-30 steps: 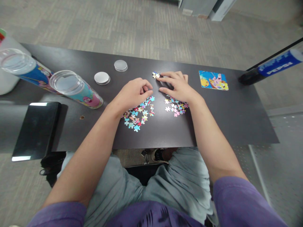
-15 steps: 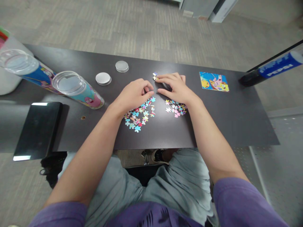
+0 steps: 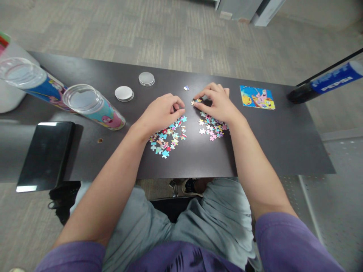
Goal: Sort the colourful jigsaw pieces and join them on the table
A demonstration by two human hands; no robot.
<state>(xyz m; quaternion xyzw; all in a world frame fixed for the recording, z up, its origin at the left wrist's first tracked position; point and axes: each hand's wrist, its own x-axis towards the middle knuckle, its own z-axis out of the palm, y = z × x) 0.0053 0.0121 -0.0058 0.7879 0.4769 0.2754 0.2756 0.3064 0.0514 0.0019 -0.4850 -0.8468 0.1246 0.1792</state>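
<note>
The right hand [image 3: 217, 104] pinches small joined jigsaw pieces [image 3: 196, 101] on the dark counter [image 3: 272, 136], the curled left hand [image 3: 161, 111] over the near-left pile of colourful pieces [image 3: 167, 138]; aligning tabs before pressing looks wise.

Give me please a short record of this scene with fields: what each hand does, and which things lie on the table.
left hand: curled, resting at the top of the larger pile of puzzle pieces
right hand: fingertips pinch a small joined piece; smaller pile lies just under it
single piece: lies alone, beyond the hands
tubes: two, on their sides, at left
round lids: two
picture card: at right
table: dark
</note>
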